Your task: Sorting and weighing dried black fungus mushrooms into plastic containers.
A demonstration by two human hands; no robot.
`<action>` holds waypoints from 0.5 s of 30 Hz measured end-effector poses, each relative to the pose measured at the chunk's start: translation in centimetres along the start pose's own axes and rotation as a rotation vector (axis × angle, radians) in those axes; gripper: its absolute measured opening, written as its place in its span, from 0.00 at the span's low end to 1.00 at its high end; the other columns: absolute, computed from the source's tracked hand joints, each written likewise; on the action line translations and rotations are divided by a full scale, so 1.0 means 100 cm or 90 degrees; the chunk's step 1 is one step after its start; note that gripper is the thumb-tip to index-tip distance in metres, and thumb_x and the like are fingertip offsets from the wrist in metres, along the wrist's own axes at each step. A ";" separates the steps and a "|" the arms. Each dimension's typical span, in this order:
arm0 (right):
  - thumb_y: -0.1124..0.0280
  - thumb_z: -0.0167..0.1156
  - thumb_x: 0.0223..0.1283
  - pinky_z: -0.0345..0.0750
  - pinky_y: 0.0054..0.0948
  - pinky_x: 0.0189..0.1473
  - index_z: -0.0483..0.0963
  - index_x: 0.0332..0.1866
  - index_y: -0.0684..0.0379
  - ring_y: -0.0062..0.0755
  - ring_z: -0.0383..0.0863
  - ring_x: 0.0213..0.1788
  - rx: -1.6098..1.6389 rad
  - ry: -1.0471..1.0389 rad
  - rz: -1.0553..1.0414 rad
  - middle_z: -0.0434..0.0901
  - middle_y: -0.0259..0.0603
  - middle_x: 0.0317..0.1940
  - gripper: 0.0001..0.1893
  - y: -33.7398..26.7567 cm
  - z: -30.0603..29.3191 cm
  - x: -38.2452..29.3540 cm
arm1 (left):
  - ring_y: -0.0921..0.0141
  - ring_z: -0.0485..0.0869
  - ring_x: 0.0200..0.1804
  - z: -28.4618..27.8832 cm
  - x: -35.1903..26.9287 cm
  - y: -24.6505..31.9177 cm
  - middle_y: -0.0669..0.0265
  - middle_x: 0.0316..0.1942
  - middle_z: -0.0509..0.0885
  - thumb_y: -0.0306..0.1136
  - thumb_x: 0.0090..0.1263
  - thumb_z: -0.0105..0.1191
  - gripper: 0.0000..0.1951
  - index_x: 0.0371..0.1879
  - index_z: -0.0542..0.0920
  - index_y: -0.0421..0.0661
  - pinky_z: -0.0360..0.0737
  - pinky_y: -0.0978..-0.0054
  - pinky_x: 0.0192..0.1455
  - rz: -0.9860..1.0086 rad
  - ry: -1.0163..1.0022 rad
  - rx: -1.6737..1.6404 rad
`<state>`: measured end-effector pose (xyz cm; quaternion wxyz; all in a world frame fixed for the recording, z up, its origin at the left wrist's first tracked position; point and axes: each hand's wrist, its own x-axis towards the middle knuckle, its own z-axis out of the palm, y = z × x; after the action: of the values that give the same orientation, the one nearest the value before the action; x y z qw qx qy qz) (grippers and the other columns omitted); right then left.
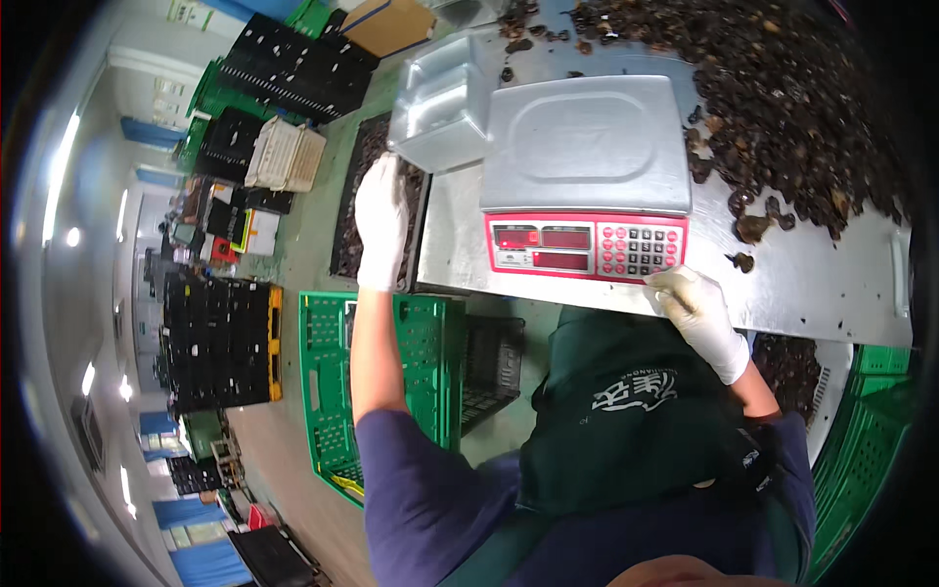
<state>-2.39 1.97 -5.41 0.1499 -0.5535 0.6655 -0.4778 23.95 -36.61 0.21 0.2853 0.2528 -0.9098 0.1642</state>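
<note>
My gloved left hand (381, 220) reaches over the table's left side, its fingertips at the lower left corner of a see-through divided container (440, 110). Whether they grip it is unclear. To the container's right stands a red-framed electronic scale (587, 154) with a bare metal platform and lit red displays. My gloved right hand (693, 308) has curled fingers, with thumb and forefinger at the scale's front right corner, just below the keypad. I cannot tell if anything is pinched there. A large heap of small dark brown, wet-looking pieces (785, 95) spreads over the table's right and far side.
The steel table (455, 235) ends in front of my apron. Beside its left edge lies a black tray (359, 183) of dark pieces. Green crates (418, 367) and a black crate (499, 359) stand below. A white bin (832, 381) holds more pieces. Black crates (220, 337) are stacked farther left.
</note>
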 end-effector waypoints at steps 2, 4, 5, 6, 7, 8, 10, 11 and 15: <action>0.82 0.61 0.56 0.77 0.32 0.38 0.80 0.40 0.61 0.41 0.81 0.33 -0.037 0.035 -0.007 0.81 0.41 0.32 0.08 0.001 -0.006 -0.013 | 0.54 0.81 0.53 0.037 0.048 0.000 0.51 0.52 0.82 0.21 0.62 0.53 0.21 0.57 0.77 0.40 0.78 0.62 0.57 0.093 -0.029 -0.027; 0.82 0.61 0.56 0.77 0.32 0.38 0.79 0.40 0.61 0.40 0.81 0.33 -0.060 0.064 0.027 0.81 0.42 0.32 0.08 0.004 -0.012 -0.029 | 0.54 0.83 0.47 0.066 0.069 -0.006 0.50 0.46 0.84 0.23 0.61 0.53 0.17 0.50 0.81 0.41 0.79 0.60 0.51 0.119 -0.077 -0.054; 0.82 0.61 0.56 0.77 0.31 0.38 0.79 0.41 0.62 0.40 0.81 0.33 -0.052 0.082 0.069 0.81 0.42 0.32 0.08 0.009 -0.016 -0.040 | 0.54 0.84 0.47 0.074 0.074 -0.011 0.51 0.45 0.84 0.25 0.61 0.54 0.16 0.49 0.82 0.43 0.79 0.61 0.50 0.059 -0.175 -0.039; 0.83 0.60 0.57 0.77 0.31 0.39 0.79 0.41 0.62 0.39 0.82 0.33 -0.047 0.103 0.115 0.81 0.42 0.32 0.08 0.017 -0.021 -0.053 | 0.55 0.84 0.46 0.081 0.084 -0.010 0.52 0.43 0.85 0.27 0.61 0.56 0.15 0.47 0.83 0.45 0.79 0.62 0.50 0.002 -0.270 -0.028; 0.83 0.60 0.57 0.78 0.30 0.39 0.79 0.41 0.62 0.38 0.82 0.34 -0.039 0.123 0.158 0.81 0.43 0.33 0.08 0.022 -0.025 -0.064 | 0.55 0.84 0.46 0.083 0.092 -0.012 0.53 0.42 0.86 0.29 0.61 0.57 0.14 0.46 0.84 0.46 0.79 0.63 0.49 -0.056 -0.368 -0.010; 0.85 0.60 0.58 0.78 0.29 0.40 0.79 0.42 0.63 0.37 0.82 0.34 -0.040 0.155 0.166 0.81 0.43 0.34 0.08 0.022 -0.031 -0.073 | 0.55 0.85 0.41 0.088 0.089 -0.028 0.55 0.35 0.86 0.32 0.61 0.58 0.09 0.38 0.85 0.48 0.79 0.62 0.45 0.013 -0.322 0.007; 0.86 0.59 0.58 0.78 0.28 0.41 0.78 0.42 0.65 0.34 0.82 0.35 -0.047 0.196 0.228 0.81 0.43 0.33 0.09 0.034 -0.041 -0.094 | 0.54 0.85 0.41 0.079 0.099 -0.025 0.53 0.36 0.86 0.32 0.61 0.58 0.10 0.40 0.85 0.47 0.79 0.61 0.45 0.004 -0.348 0.025; 0.86 0.58 0.58 0.78 0.27 0.41 0.78 0.42 0.65 0.33 0.82 0.34 -0.025 0.219 0.263 0.81 0.43 0.33 0.09 0.037 -0.045 -0.102 | 0.53 0.85 0.41 0.078 0.101 -0.038 0.51 0.37 0.85 0.32 0.62 0.58 0.10 0.41 0.84 0.46 0.79 0.59 0.45 0.024 -0.352 -0.015; 0.80 0.59 0.62 0.76 0.28 0.39 0.79 0.41 0.64 0.36 0.81 0.33 -0.093 0.239 0.272 0.81 0.44 0.32 0.05 0.042 -0.057 -0.102 | 0.50 0.83 0.42 0.073 0.095 -0.036 0.50 0.37 0.85 0.31 0.64 0.57 0.10 0.41 0.83 0.43 0.78 0.57 0.45 0.029 -0.337 -0.079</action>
<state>-5.56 13.31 -9.31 0.0809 -0.3117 0.8158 -0.4804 16.02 -46.23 0.80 0.0490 0.2482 -0.9665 0.0428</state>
